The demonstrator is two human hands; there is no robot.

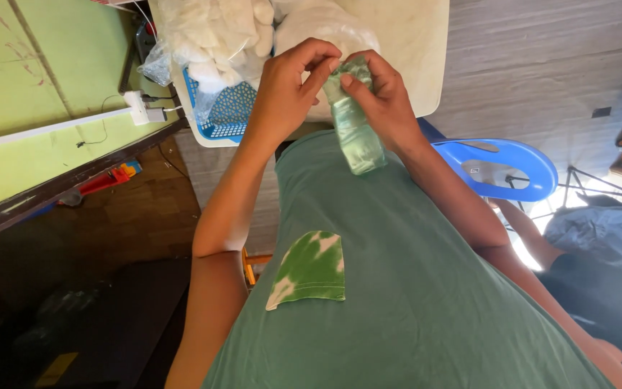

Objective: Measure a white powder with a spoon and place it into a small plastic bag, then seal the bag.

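Where it is held above the lap, in front of the green shirt, a small pale-green plastic pouch is pinched at its top edge. It is judged light, soft, crinkly and somewhat slippery; the top edge is judged the best place for a hold. Left hand and right hand are raised, fingers closed on it. Beyond: blue basket, white bench, blue chair.

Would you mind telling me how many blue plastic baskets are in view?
1: the blue basket sits on the table's near edge, beside the left hand; the bags may hide others.
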